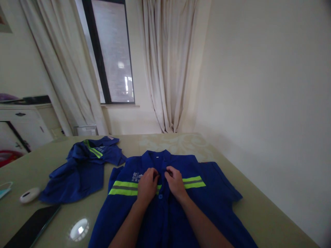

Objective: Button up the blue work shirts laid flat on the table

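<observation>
A blue short-sleeved work shirt [212, 206] lies front up before me, its collar pointing away. A yellow-green band with a grey middle [124, 188] crosses the chest, and white lettering sits above it on the left. My left hand [148, 185] is closed in a pinch at the left front edge, just below the collar, covering part of the lettering. Opposite it, my right hand [176, 181] pinches the right front edge. A small gap separates the hands. One blue button [160, 196] shows beneath them; the fingertips hide whatever fastening lies between them.
Another blue shirt [80, 179] lies crumpled at the left. Nearer are a white oval device [30, 195], a dark flat tablet or phone [32, 227] and part of a face mask [5, 190]. The pale table [258, 220] runs along the wall [271, 103] at the right.
</observation>
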`<state>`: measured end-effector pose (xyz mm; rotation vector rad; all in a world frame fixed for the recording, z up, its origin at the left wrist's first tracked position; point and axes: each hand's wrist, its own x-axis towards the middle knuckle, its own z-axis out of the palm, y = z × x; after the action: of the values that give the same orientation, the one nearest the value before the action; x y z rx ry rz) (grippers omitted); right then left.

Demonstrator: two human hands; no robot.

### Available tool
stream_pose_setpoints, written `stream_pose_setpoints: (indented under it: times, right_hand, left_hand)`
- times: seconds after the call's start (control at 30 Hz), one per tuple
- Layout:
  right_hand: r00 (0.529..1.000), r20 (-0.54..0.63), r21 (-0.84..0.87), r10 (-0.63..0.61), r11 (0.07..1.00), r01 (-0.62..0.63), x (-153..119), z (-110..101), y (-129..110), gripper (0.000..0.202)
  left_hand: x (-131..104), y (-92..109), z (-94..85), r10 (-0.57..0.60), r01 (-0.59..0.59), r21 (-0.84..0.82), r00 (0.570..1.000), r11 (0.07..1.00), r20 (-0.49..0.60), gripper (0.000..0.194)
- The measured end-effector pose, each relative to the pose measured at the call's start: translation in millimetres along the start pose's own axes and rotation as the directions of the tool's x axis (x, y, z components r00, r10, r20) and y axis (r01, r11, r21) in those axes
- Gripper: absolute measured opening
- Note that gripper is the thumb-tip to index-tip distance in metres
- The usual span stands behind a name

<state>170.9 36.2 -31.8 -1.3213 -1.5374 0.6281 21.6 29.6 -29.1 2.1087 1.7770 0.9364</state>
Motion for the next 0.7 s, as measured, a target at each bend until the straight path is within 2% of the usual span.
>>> stream_pose_setpoints:
  times: [0.1,0.27,0.37,0.5,0.7]
  right_hand:
    - [1.0,0.0,-0.008,-0.031,0.999,0.031,0,3,0,0.023]
    - [0.993,-0.013,-0.177,-0.119,0.977,0.115,-5,5,-6,0.017]
    - [0.987,-0.013,-0.275,-0.157,0.95,0.148,-8,6,-11,0.022]
    - [0.99,0.051,-0.369,-0.129,0.919,0.139,-9,6,-16,0.027]
    - [0.98,0.091,-0.38,-0.177,0.904,0.199,-9,6,-16,0.025]
  left_hand:
    - [2,-4,0.8,-0.001,-0.002,-0.103,1.0,0.995,-0.026,0.007]
    - [4,-5,3.4,0.011,-0.024,-0.204,0.998,0.979,-0.063,0.012]
    - [3,-3,3.3,0.01,-0.029,-0.217,0.996,0.976,-0.088,0.015]
    - [1,0,1.7,0.029,-0.05,-0.215,0.995,0.975,-0.1,0.016]
    - [-1,2,2.0,0.018,-0.048,-0.23,0.992,0.972,-0.127,0.015]
